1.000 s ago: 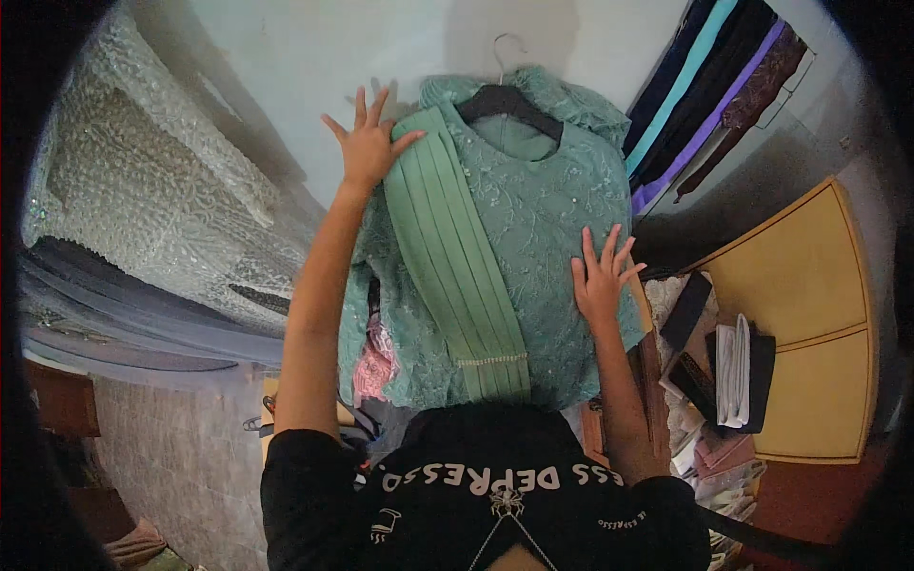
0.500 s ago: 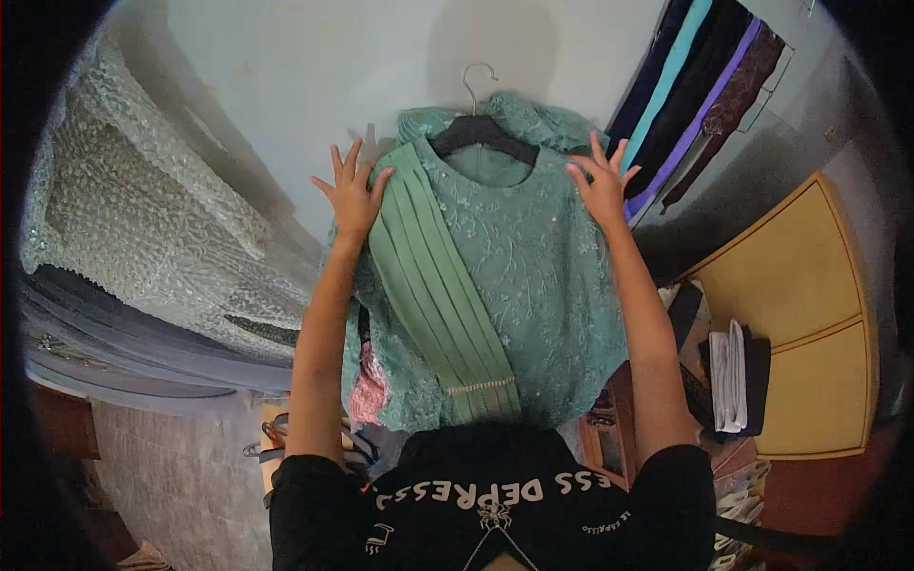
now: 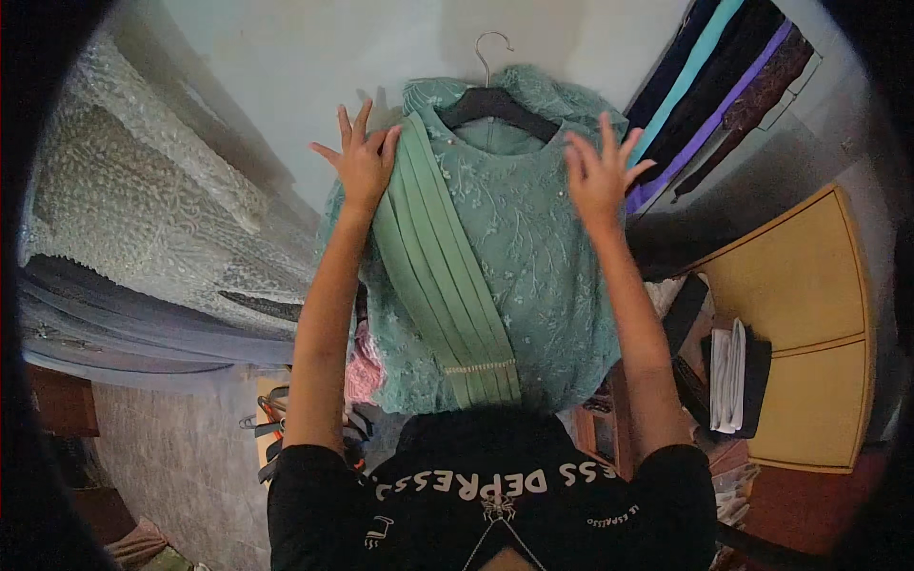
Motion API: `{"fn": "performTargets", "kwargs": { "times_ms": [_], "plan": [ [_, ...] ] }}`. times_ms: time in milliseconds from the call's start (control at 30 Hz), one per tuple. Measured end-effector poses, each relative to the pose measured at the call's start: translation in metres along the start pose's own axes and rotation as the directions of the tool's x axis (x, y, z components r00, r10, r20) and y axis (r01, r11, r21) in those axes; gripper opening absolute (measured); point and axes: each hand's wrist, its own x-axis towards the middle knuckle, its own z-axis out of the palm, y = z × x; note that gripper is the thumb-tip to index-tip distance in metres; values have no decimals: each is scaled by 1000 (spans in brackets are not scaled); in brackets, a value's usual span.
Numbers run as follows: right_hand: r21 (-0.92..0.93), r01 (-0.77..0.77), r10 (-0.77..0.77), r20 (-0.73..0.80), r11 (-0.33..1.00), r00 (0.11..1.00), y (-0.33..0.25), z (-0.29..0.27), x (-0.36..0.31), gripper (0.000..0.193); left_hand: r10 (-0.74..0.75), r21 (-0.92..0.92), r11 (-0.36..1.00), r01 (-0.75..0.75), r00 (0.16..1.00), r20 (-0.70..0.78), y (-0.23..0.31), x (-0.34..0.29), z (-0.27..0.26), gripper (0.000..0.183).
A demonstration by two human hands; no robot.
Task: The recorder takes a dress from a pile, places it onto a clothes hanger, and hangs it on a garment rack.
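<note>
A sea-green lace dress [image 3: 533, 228] hangs in front of me on a dark hanger [image 3: 500, 112] with a metal hook. A pleated light-green sash [image 3: 443, 257] runs diagonally over its front, with a beaded band near the low end. At the shoulder on the left, my left hand [image 3: 365, 167] pinches the sash's outer edge between thumb and forefinger, other fingers raised. My right hand [image 3: 600, 181] pinches at the opposite shoulder, thumb and forefinger together against the lace. My black shirt hides the dress's lower part.
White beaded gowns [image 3: 143, 190] hang at left above grey sheer fabric. Coloured fabric strips [image 3: 681, 105] hang at upper right. A yellow panel [image 3: 800, 324] stands right, beside folded white cloth [image 3: 728, 381]. Hangers [image 3: 271, 428] and pink fabric [image 3: 364, 366] show lower down.
The dress and both hands sit higher in the picture. The hanger has shifted slightly right. The surroundings have shifted a little too, and the right forefinger has come closer to the neckline.
</note>
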Motion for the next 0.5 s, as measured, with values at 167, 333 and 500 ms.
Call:
{"fn": "performTargets", "kwargs": {
  "times_ms": [167,333,500],
  "plan": [
    [473,455,-642,385,754,663,-111,-36,-111,47,130,-3,991,-131,983,129,1,-7,-7,39],
    [106,234,-250,591,966,767,-51,-51,-114,50,72,124,987,-103,969,235,-10,-14,-17,53],
    [-240,-462,483,33,854,875,26,-72,-105,61,-11,306,948,-89,951,310,22,-5,-13,58]
  ]
}}
